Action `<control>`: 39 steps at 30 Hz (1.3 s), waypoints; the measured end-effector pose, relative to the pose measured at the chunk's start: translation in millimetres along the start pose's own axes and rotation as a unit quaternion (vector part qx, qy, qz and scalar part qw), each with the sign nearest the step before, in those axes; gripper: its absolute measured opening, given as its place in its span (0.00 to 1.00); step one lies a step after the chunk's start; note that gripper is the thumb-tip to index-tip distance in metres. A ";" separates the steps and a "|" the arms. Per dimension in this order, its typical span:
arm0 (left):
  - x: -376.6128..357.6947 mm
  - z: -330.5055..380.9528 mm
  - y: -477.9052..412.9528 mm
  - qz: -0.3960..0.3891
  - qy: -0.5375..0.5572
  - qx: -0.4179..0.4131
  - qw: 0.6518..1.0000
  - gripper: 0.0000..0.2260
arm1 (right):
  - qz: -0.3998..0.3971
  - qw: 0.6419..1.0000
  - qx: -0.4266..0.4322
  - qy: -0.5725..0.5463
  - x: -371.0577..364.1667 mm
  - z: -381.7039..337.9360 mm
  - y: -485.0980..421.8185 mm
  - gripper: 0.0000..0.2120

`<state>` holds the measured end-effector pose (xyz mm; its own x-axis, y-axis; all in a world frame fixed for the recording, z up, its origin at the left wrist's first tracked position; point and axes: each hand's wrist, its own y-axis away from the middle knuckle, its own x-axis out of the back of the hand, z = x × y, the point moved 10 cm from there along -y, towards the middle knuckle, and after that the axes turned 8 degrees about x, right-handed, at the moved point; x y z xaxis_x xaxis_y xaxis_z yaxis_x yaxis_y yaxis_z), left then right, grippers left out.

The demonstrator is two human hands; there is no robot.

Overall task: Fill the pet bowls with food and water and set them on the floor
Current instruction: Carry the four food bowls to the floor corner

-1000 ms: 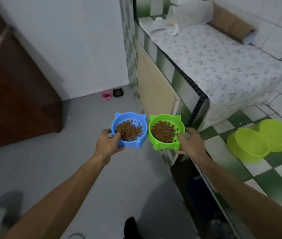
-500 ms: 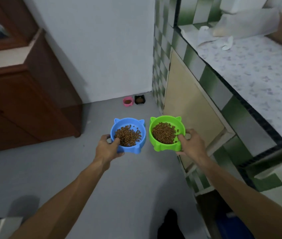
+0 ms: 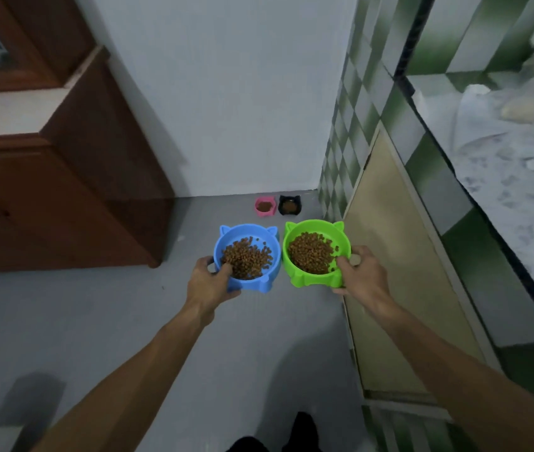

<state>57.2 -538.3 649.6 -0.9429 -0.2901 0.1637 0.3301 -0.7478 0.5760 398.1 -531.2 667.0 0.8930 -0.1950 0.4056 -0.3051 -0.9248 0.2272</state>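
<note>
**Head view: two filled bowls held over open floor**

Grey floor lies open ahead, bounded by a wooden cabinet on the left, a white wall beyond and the tiled tabletop on the right. The blue bowl and green bowl are held side by side, both carrying kibble. The left grip clasps the blue bowl's near rim, and the right grip clasps the green bowl's. A pink bowl and a black bowl sit on the floor by the wall.

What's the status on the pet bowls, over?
Left hand grips blue bowl, right hand grips green bowl. Both hold kibble, off the floor. Pink bowl and black bowl sit ahead at the wall.
</note>
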 end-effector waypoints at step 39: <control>-173.4 1.9 -544.2 -0.013 0.000 0.098 0.995 0.20 | -0.062 0.995 -0.078 0.006 -247.5 137.2 -497.2 0.12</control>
<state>41.0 -79.9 309.3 -0.9512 -0.2720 0.1460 0.2899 -0.6245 0.7252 374.2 -67.9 332.2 0.9229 -0.0776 0.3772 -0.2414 -0.8798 0.4095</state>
